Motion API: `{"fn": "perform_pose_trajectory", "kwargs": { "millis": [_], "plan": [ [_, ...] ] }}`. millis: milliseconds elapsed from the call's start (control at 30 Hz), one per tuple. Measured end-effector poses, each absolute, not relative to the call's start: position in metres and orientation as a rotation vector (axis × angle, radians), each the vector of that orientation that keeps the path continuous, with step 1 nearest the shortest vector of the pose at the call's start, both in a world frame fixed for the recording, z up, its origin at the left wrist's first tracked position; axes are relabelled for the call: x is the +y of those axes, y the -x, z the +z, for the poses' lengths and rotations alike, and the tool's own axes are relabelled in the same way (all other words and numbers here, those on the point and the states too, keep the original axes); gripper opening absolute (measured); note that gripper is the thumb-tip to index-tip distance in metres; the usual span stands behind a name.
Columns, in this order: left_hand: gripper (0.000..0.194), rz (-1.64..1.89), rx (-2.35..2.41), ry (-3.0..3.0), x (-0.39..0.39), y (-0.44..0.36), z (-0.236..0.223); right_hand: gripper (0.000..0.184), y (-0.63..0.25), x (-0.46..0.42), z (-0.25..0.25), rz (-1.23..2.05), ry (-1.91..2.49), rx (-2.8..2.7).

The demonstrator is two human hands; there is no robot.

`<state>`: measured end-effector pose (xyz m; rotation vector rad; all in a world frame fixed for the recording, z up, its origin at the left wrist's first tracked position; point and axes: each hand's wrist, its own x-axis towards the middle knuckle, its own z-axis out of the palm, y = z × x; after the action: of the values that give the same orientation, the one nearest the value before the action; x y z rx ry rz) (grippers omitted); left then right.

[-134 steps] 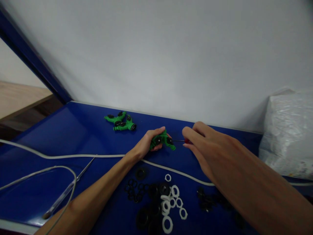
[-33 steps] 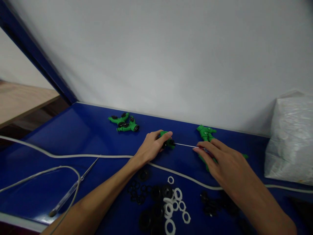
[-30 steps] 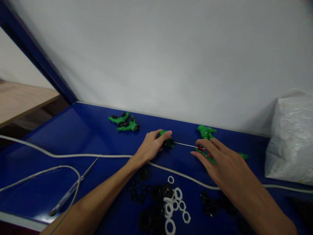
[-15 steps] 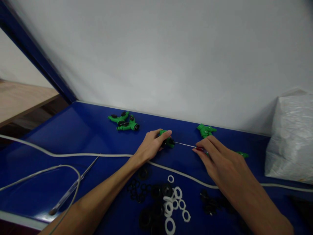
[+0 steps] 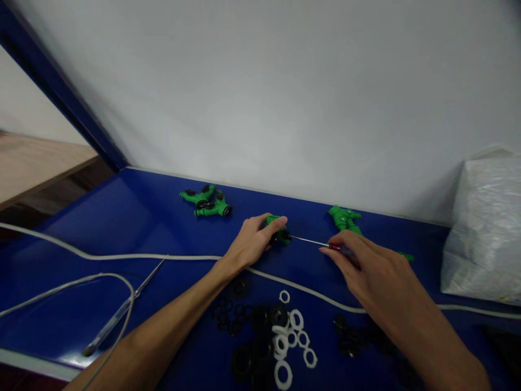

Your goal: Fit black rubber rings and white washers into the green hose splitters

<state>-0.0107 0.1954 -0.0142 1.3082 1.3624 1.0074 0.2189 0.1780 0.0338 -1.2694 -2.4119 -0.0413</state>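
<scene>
My left hand (image 5: 254, 238) is closed around a green Y-shaped hose connector (image 5: 273, 219), holding it at the table; its black part faces right. Between thumb and fingers, my right hand (image 5: 366, 260) grips a screwdriver (image 5: 337, 247) with a red and clear handle. The thin metal shaft points left, its tip meeting the black part of the connector; how deep it sits I cannot tell. Just behind my right hand lie more green connectors (image 5: 344, 218), partly covered by it. Two green connectors with black valves (image 5: 214, 206) rest together at the back left.
White rings (image 5: 283, 374), black rings (image 5: 242, 361) and small black O-rings (image 5: 234, 327) lie in front. Dark small parts (image 5: 348, 336) sit near my right wrist. A white cable (image 5: 150, 257) crosses the blue table (image 5: 134, 212). Left is another screwdriver (image 5: 118, 315); right, a plastic-wrapped bundle (image 5: 484, 233).
My right hand has turned slightly about the screwdriver handle, with more of the handle showing. The left hand and the connector stay almost in place.
</scene>
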Motion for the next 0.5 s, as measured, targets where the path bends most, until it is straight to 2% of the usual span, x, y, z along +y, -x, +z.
{"fn": "perform_pose_trajectory", "kwargs": {
  "millis": [500],
  "plan": [
    [0.057, 0.991, 1.361, -1.334, 0.1940, 0.0100, -0.0106, 0.032, -0.2215, 0.1812, 0.0367, 0.122, 1.397, -2.483]
  ]
}}
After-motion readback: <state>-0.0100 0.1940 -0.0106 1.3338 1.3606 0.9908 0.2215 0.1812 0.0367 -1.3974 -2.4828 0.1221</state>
